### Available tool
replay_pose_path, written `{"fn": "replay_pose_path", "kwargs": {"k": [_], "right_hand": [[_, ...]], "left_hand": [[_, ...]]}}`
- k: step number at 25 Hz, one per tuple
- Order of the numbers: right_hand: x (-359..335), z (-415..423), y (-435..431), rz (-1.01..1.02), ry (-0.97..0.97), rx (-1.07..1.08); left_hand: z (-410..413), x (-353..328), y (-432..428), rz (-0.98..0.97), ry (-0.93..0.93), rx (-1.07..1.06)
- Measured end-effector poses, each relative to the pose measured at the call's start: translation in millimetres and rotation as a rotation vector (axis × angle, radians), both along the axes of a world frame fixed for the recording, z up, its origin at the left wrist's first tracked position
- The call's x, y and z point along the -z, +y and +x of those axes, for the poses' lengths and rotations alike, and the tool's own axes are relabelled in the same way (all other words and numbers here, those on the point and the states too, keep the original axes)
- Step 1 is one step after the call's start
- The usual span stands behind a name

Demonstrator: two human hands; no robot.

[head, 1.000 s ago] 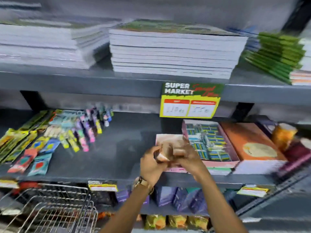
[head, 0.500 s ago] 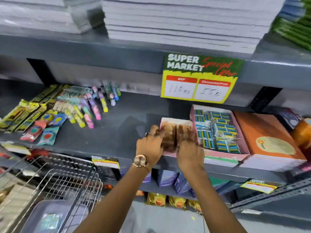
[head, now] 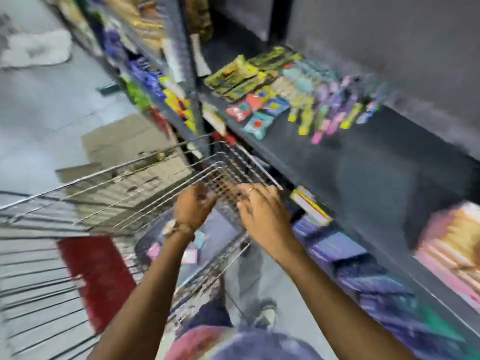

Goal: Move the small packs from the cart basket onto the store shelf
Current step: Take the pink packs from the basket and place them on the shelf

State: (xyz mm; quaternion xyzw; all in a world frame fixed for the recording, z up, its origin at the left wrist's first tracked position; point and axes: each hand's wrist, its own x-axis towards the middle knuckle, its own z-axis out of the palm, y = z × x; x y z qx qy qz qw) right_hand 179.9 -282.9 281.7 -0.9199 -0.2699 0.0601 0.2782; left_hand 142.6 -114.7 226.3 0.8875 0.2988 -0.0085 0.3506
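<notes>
The view is blurred by motion. My left hand [head: 193,206], a watch on its wrist, and my right hand [head: 262,211], with a ring, hover side by side over the near corner of the wire cart basket [head: 155,162]. Both hold nothing and their fingers are apart. Below them in the basket lies a dark tub with small pink and blue packs [head: 189,255]. The dark store shelf [head: 363,162] runs along the right. A pink open box [head: 454,242] sits at its right end and rows of colourful small packs [head: 259,107] lie at its far end.
A red panel [head: 98,276] is on the cart to the left. Flattened cardboard [head: 130,136] and a white cloth [head: 36,50] lie on the grey floor. Purple boxes [head: 337,245] fill the lower shelf. My shoe [head: 267,313] stands between cart and shelf.
Both hands left the pink box on the shelf, where they were pressed together on small packs, and came down-left over the cart basket, now empty. The view swung left and down.
</notes>
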Motion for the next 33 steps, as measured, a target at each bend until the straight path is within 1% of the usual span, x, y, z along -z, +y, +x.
{"fn": "replay_pose_path", "kwargs": {"k": [2, 4, 5, 6, 8, 10, 12, 14, 16, 18, 19, 20, 21, 22, 23, 24, 25, 26, 27, 28, 29, 31, 33], "right_hand": [[40, 7, 69, -0.17, 0.25, -0.182], [94, 8, 131, -0.386, 0.425, -0.297], [121, 7, 158, -0.499, 0.475, -0.344], [147, 3, 178, -0.612, 0.504, -0.39], [201, -9, 201, -0.807, 0.493, -0.495], [247, -25, 207, -0.901, 0.446, -0.577], [296, -49, 210, -0.938, 0.354, -0.611], [334, -64, 212, -0.98, 0.285, -0.619], [353, -68, 216, -0.975, 0.218, -0.652], [343, -61, 217, -0.975, 0.178, -0.659], [333, -54, 218, -0.955, 0.257, -0.649], [327, -44, 214, -0.91, 0.356, -0.594], [316, -32, 209, -0.853, 0.483, -0.496], [304, -21, 206, -0.787, 0.651, -0.363], [289, -7, 204, -0.717, 0.811, -0.221], [275, 5, 203, -0.601, 0.985, -0.076], [261, 16, 198, -0.431, 1.154, 0.047], [245, 26, 193, -0.252, 1.299, 0.146], [227, 34, 186, -0.081, 1.399, 0.215], [205, 38, 179, 0.054, 1.448, 0.251], [180, 41, 169, 0.175, 1.456, 0.27], [141, 39, 149, 0.42, 1.44, 0.287], [97, 32, 120, 0.644, 1.387, 0.342]], "left_hand": [[-48, 57, 68, -0.271, 0.217, -0.324], [-89, 119, 104, -0.612, 0.288, -0.647], [-101, 148, 112, -0.692, 0.326, -0.774], [-109, 176, 114, -0.713, 0.387, -0.839], [-115, 223, 113, -0.721, 0.475, -0.925], [-111, 260, 113, -0.627, 0.603, -0.892], [-103, 281, 116, -0.498, 0.587, -0.887], [-94, 293, 115, -0.405, 0.553, -0.959], [-84, 300, 109, -0.33, 0.611, -0.977], [-77, 298, 106, -0.29, 0.663, -0.968], [-81, 299, 106, -0.318, 0.658, -0.976], [-81, 293, 106, -0.317, 0.633, -0.959], [-81, 284, 106, -0.351, 0.599, -0.948], [-83, 274, 107, -0.408, 0.545, -0.976], [-87, 270, 106, -0.479, 0.525, -0.96], [-88, 262, 108, -0.564, 0.462, -0.986], [-83, 248, 109, -0.679, 0.37, -1.042], [-78, 234, 108, -0.808, 0.266, -1.073], [-72, 222, 103, -0.911, 0.159, -1.093], [-62, 199, 97, -0.967, 0.042, -1.099], [-50, 173, 88, -1.013, -0.067, -1.079], [-33, 120, 71, -1.021, -0.284, -1.013], [-25, 67, 50, -1.013, -0.426, -0.929]]}}
